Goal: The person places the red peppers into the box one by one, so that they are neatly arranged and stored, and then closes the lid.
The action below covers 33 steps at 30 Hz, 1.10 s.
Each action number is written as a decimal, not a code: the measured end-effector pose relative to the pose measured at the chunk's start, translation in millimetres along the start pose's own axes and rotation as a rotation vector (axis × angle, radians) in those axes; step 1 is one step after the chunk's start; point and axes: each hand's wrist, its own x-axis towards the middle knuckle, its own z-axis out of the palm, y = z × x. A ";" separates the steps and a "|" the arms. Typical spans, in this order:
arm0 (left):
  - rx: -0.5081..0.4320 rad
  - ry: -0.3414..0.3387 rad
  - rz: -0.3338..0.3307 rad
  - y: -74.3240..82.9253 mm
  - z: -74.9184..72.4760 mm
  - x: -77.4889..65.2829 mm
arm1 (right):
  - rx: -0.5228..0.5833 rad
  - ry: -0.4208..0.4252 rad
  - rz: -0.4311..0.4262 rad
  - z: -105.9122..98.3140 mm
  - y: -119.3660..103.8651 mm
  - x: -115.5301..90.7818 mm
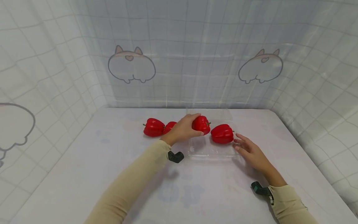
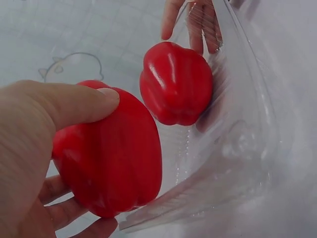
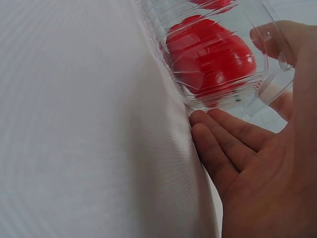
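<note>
My left hand [image 1: 183, 127] grips a red bell pepper [image 1: 201, 124] above the left part of a clear plastic clamshell box [image 1: 199, 151]. In the left wrist view the thumb lies on top of this pepper [image 2: 116, 153] and the fingers beneath it. A second bell pepper [image 1: 222, 134] lies inside the box on the right. Beside the box's right end is my right hand [image 1: 253, 155], its fingers relaxed. The right wrist view shows those fingertips [image 3: 200, 119] at the box's lower corner, with the thumb near its rim; firm contact is unclear.
Two more red bell peppers, one whole [image 1: 153, 127] and one partly hidden by the left hand [image 1: 170, 126], lie on the white table left of the box. The box's clear lid [image 1: 218, 114] stands open at the back. A patterned curtain [image 1: 195, 62] surrounds the table.
</note>
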 end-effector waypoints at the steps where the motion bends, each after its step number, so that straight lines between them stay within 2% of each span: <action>1: 0.011 0.002 -0.005 0.7 0.3 0.6 | 0.002 -0.001 -0.004 0.1 0.3 0.2; 6: 0.057 0.007 -0.030 3.3 2.6 3.3 | 0.005 -0.013 -0.015 0.0 2.4 1.3; 12: 0.097 -0.001 -0.015 6.3 3.9 6.2 | -0.008 -0.012 -0.026 -2.2 3.4 1.7; 27: 0.142 -0.116 -0.015 12.1 7.1 11.4 | 0.084 -0.030 -0.048 -2.4 3.2 0.8; 33: 0.173 -0.119 -0.019 12.7 9.0 12.2 | 0.089 -0.030 -0.053 -2.3 2.6 1.0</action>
